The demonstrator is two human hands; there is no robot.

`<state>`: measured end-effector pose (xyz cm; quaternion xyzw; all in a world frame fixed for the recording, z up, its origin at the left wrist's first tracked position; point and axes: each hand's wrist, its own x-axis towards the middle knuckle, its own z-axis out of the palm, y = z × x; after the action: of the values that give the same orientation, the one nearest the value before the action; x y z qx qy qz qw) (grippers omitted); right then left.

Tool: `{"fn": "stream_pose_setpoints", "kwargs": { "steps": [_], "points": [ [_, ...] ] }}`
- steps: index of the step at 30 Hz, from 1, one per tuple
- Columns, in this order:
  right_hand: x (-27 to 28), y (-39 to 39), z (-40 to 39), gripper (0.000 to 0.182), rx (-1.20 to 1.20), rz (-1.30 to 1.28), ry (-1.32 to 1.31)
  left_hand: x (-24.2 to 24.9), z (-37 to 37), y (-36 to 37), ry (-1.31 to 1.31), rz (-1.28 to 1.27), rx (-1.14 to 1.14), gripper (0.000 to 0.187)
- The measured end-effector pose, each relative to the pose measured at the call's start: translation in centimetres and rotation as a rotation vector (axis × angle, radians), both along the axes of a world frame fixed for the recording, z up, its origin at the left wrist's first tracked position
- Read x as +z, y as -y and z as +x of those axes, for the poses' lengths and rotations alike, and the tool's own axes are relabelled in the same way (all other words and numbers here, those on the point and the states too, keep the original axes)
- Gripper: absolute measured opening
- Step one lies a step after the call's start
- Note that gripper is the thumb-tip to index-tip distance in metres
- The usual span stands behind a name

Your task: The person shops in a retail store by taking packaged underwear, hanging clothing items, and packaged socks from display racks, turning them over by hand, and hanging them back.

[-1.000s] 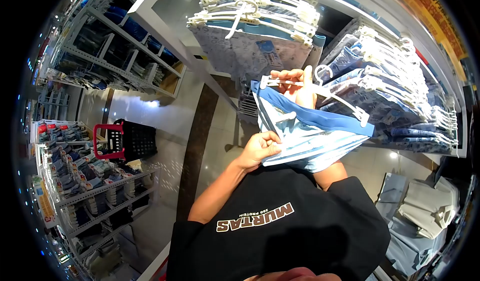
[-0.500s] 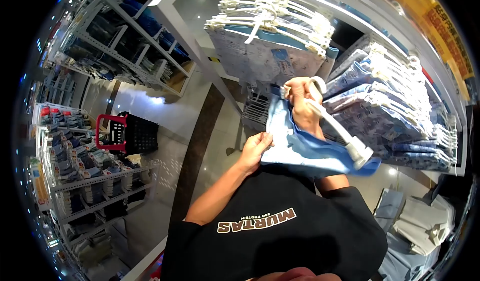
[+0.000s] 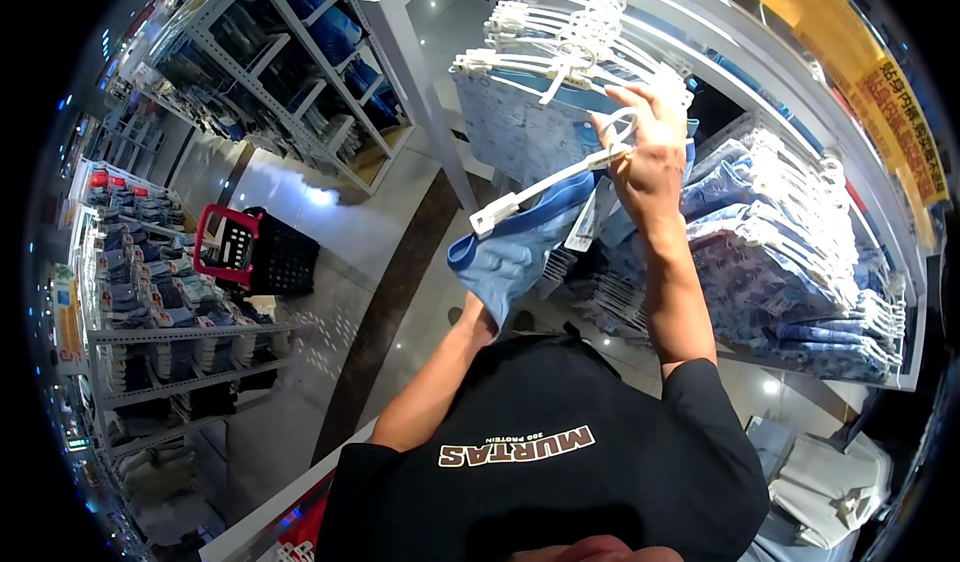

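A blue garment point(image 3: 510, 257) hangs from a white hanger point(image 3: 545, 184) in front of my chest. My right hand point(image 3: 648, 152) is raised by the rack, with its fingers around the hanger near the hook. Behind the lower left part of the garment is my left hand point(image 3: 482, 317); its fingers are hidden by the cloth. A paper tag point(image 3: 583, 224) shows beside the garment. Just beyond my right hand, light patterned clothes point(image 3: 515, 122) hang in a row on white hangers.
More blue patterned clothes point(image 3: 750, 252) hang at the right. A black basket with a red handle point(image 3: 285, 257) stands on the floor at the left. Shelves of folded clothes point(image 3: 165, 292) are at the far left. A white rack post point(image 3: 425, 92) rises beside the hanging clothes.
My right hand has moved up toward the rack, and the hanger has swung round to its left side. The garment has moved left and now covers my left hand's fingers.
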<state>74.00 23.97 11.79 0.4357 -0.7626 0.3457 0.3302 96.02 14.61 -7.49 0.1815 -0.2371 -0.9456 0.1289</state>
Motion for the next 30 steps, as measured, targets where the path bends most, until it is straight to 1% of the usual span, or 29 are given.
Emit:
{"fn": "stream_pose_setpoints", "kwargs": {
  "steps": [2, 5, 6, 9, 10, 11, 12, 14, 16, 17, 18, 19, 20, 21, 22, 23, 24, 25, 26, 27, 28, 29, 30],
  "points": [
    [-0.2, 0.7, -0.8, 0.035, 0.003, 0.045, 0.021, 0.6, 0.2, -0.1, -0.004, -0.034, -0.004, 0.046],
    [-0.1, 1.4, -1.4, 0.035, -0.002, 0.118, 0.060, 2.2, 0.3, -0.2, -0.003, -0.200, -0.083, 0.052],
    [-0.4, 1.5, -1.6, 0.034, -0.007, 0.140, 0.073, 2.2, 0.7, -0.4, -0.313, -0.215, -0.056, 0.042],
    [-1.1, 2.0, -2.1, 0.028, -0.032, 0.188, 0.064, -1.5, 0.7, 0.4, 0.091, -0.210, -0.105, 0.033],
    [-1.3, 2.0, -2.3, 0.026, -0.033, 0.204, 0.069, 0.5, 0.4, -0.2, 0.140, -0.193, -0.030, 0.029],
    [-1.4, 2.1, -2.5, 0.024, -0.035, 0.219, 0.074, 0.5, 0.4, -0.1, 0.171, -0.189, -0.033, 0.028],
    [-1.9, 2.4, -2.9, 0.020, 0.016, 0.149, 0.048, 0.3, 0.4, 0.2, 0.201, -0.185, -0.036, 0.028],
    [-1.7, 2.3, -2.9, 0.020, -0.006, 0.153, 0.005, -0.6, 0.4, 0.7, 0.255, -0.208, -0.012, 0.027],
    [-1.0, 2.2, -2.8, 0.018, -0.057, 0.158, -0.081, -1.1, 0.6, 1.5, 0.240, -0.249, -0.014, 0.027],
    [-0.2, 1.7, -2.4, 0.016, 0.009, 0.085, -0.076, -1.2, 0.7, 2.0, 0.232, -0.269, -0.015, 0.027],
    [0.2, 1.4, -2.3, 0.015, 0.082, 0.032, -0.081, -2.4, 0.7, 2.4, 0.297, -0.305, 0.035, 0.027],
    [0.4, 0.9, -2.4, 0.014, 0.155, -0.019, -0.083, -2.0, 0.8, 2.7, 0.297, -0.326, 0.105, 0.028],
    [0.6, 0.4, -2.3, 0.014, 0.180, -0.048, -0.097, -1.7, 0.7, 2.9, 0.296, -0.348, 0.176, 0.029],
    [0.6, 0.0, -1.5, 0.013, 0.198, -0.076, -0.033, -1.3, 0.5, 3.1, 0.295, -0.370, 0.245, 0.030],
    [0.6, -0.7, -0.9, 0.015, 0.228, -0.089, -0.019, 0.3, 0.3, 3.1, 0.368, -0.346, 0.305, 0.034],
    [0.5, -1.3, -0.6, 0.016, 0.258, -0.103, -0.005, -1.7, 0.6, 3.8, 0.180, -0.409, 0.364, 0.036],
    [-0.2, -1.7, -0.7, 0.016, 0.278, -0.102, -0.012, -2.2, 0.4, 4.4, 0.213, -0.348, 0.396, 0.036],
    [-0.8, -2.3, -0.4, 0.015, 0.281, -0.101, 0.044, -2.4, 0.3, 4.9, 0.246, -0.286, 0.427, 0.036],
    [-1.3, -2.7, 0.1, 0.015, 0.277, -0.122, 0.047, -2.3, 0.7, 5.1, 0.181, -0.290, 0.419, 0.039],
    [-1.7, -2.9, 0.5, 0.015, 0.272, -0.144, 0.051, -2.9, 0.9, 4.9, 0.215, -0.335, 0.417, 0.054],
    [-3.3, -3.0, 0.2, 0.018, 0.304, -0.203, 0.096, -2.7, 0.5, 5.0, 0.283, -0.312, 0.352, 0.062],
    [-4.7, -2.9, -0.2, 0.019, 0.373, -0.314, 0.117, -2.6, 0.1, 5.0, 0.350, -0.289, 0.286, 0.070],
    [-5.7, -2.9, 0.1, 0.020, 0.367, -0.381, 0.210, -1.8, -0.1, 4.3, 0.344, -0.289, 0.175, 0.080]
  ]
}}
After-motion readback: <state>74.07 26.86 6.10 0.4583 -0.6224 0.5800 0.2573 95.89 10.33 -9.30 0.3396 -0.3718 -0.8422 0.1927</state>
